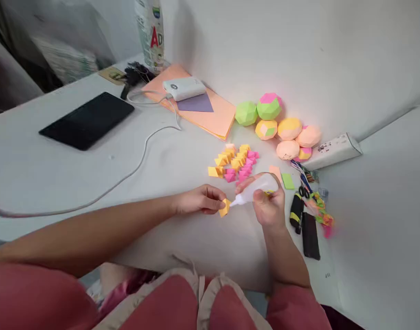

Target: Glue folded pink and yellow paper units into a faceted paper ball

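1. Red garment (158,305) with pale ruffled trim, nearest the viewer; it spans 5 to 8 o'clock on a dial centred on the folded orange piece (224,208).
2. Left hand (204,200), at 9 o'clock: fingertips pinched on the folded orange piece, which is held above the white tabletop (182,162).
3. Right hand (270,204), at 3 o'clock: wrapped round a white squeeze bottle (253,189), tilted, its nozzle aimed at the piece; whether the tip touches cannot be told.
4. Folded paper units (239,162), yellow-orange and pink, grouped in rows between 12 and 1 o'clock.
5. Faceted paper balls (290,129), clustered beyond the rows, about 1 o'clock.
6. Black tablet (87,120), at 10 o'clock.
7. White power bank (184,88), at 11 o'clock, resting over orange sheets (215,117), with a white cable attached.
8. Slim black case (310,236), between 3 and 4 o'clock.
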Demonstrator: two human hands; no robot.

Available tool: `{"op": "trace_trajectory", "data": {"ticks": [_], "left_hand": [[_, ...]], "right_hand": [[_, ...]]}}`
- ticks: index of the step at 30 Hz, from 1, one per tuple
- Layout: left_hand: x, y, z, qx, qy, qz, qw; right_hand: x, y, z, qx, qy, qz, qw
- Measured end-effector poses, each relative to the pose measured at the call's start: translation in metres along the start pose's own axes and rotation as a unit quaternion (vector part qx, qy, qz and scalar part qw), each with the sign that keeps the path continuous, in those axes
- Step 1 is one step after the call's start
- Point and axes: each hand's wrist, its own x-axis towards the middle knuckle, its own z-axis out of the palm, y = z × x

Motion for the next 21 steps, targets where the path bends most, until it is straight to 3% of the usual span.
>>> {"op": "trace_trajectory", "data": {"ticks": [7, 13, 17, 21], "left_hand": [[-0.0027, -0.0022, -0.0013, -0.018, 0.018, -0.006, 1.000], [-0.0042, -0.0016, -0.0012, -0.002, 0.013, -0.006, 1.000], [-0.0037, -0.0041, -0.0029, -0.001, 0.011, -0.006, 1.000], [-0.0035, -0.0050, -0.0043, 0.000, 0.010, -0.006, 1.000]], "right_hand": [[-0.0045, -0.0088, 0.0050, -0.072, -0.046, -0.002, 0.996], [-0.0050, -0.0076, 0.0029, -0.066, -0.059, -0.012, 0.996], [-0.0044, -0.0069, 0.0012, -0.042, -0.030, -0.055, 0.997], [-0.0034, -0.0057, 0.0002, -0.058, -0.046, -0.022, 0.997]]}}
